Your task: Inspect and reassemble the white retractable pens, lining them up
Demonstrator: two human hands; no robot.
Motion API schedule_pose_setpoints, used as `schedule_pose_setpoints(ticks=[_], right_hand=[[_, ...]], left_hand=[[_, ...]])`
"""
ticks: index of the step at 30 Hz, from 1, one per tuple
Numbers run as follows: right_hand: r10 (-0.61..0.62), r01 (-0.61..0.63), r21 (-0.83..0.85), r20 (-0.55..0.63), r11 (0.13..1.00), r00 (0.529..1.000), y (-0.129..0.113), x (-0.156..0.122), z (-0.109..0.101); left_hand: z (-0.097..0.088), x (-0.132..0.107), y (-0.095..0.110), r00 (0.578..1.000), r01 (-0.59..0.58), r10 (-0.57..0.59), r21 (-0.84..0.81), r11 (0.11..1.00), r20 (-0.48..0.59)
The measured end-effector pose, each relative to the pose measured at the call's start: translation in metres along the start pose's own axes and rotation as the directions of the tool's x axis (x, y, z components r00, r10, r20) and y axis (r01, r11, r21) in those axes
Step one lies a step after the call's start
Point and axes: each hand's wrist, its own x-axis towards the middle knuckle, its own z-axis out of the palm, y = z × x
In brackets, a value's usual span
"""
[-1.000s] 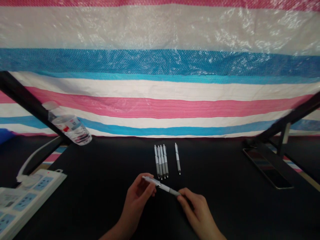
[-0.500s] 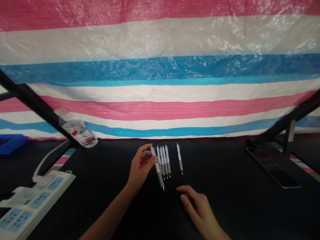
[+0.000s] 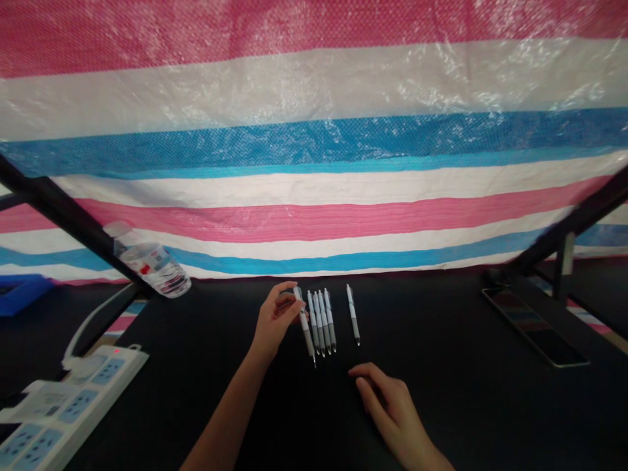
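Note:
My left hand [image 3: 273, 322] is closed on a white pen [image 3: 306, 333] with a grey grip. The thumb and fingers hold its upper end, and its tip points down toward me. Just right of it, several similar white-and-grey pens [image 3: 322, 326] lie side by side in a tight row on the black table [image 3: 289, 418]. One more pen [image 3: 352, 316] lies apart, a little right of that row. My right hand [image 3: 395, 409] rests near the front, below the lone pen. Its fingers are loosely bent, thumb apart from the index finger, with nothing held.
A power strip [image 3: 105, 389] with a plugged-in white cable is at the left front. A clear plastic bottle [image 3: 159, 271] leans by the left black frame bar. On the right lies a phone [image 3: 534, 327]. Striped plastic sheeting [image 3: 314, 222] hangs behind; a blue tray [image 3: 22, 294] sits far left.
My left hand has shifted the held pen slightly left and away from me, beside the row. My right hand has barely moved. The camera view has tilted a little.

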Motion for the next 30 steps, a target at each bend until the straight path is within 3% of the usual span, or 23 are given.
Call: schedule_pose_setpoints(ticks=[14,21,25,30], right_hand=[[0.017,-0.017,0.000,-0.069,1.000,0.997,0.012,0.005,0.006],[0.057,-0.055,0.021,-0.112,0.998,0.992,0.015,0.008,0.007],[0.098,-0.091,0.063,-0.115,0.994,0.989,0.014,0.011,0.008],[0.117,-0.110,0.054,-0.146,0.992,0.982,0.013,0.028,-0.006]], left_hand=[[-0.006,0.011,-0.025,0.998,0.047,-0.047,-0.010,0.999,0.042],[-0.015,0.017,-0.033,0.999,0.015,-0.018,0.087,0.996,0.032],[-0.018,0.019,-0.035,0.998,-0.056,0.049,0.239,0.969,0.037],[-0.021,0.020,-0.037,0.992,-0.129,0.122,0.353,0.927,0.042]])
